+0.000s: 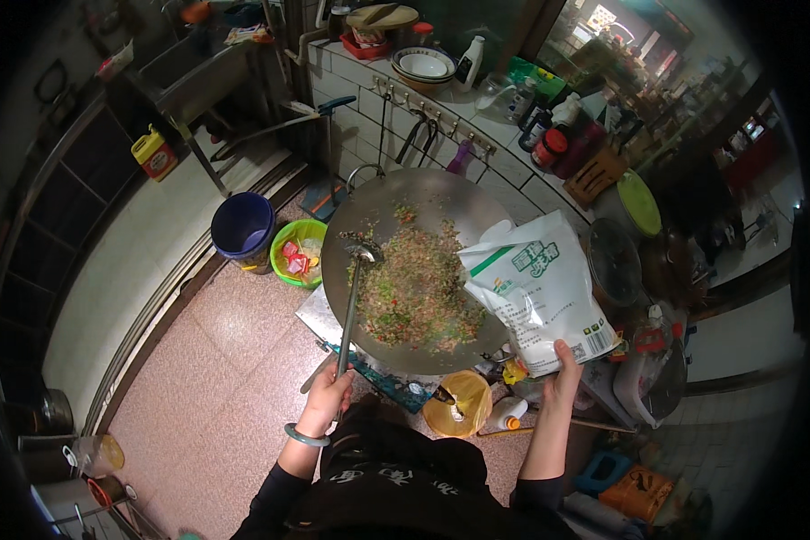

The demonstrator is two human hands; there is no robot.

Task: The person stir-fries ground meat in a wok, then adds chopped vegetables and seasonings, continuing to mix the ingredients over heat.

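Note:
A large metal wok (459,196) stands before me, spread with a chopped mixture (418,283) of minced bits with green and red pieces. My left hand (329,391) grips the long handle of a metal ladle (352,304). The ladle's bowl rests at the left side of the wok, with some of the mixture on it. In my right hand (561,374) is a white printed plastic bag (536,290), held by its bottom end. The bag's upper end tilts over the wok's right rim. Its contents are hidden, and nothing is seen falling from it.
Left of the wok stand a dark blue bucket (243,223) and a green bin (283,270) with wrappers inside. A yellow-lined bin (455,405) and a white bottle (508,412) sit near my feet. Bowls (424,66) and jars (549,148) line the tiled ledge behind the wok.

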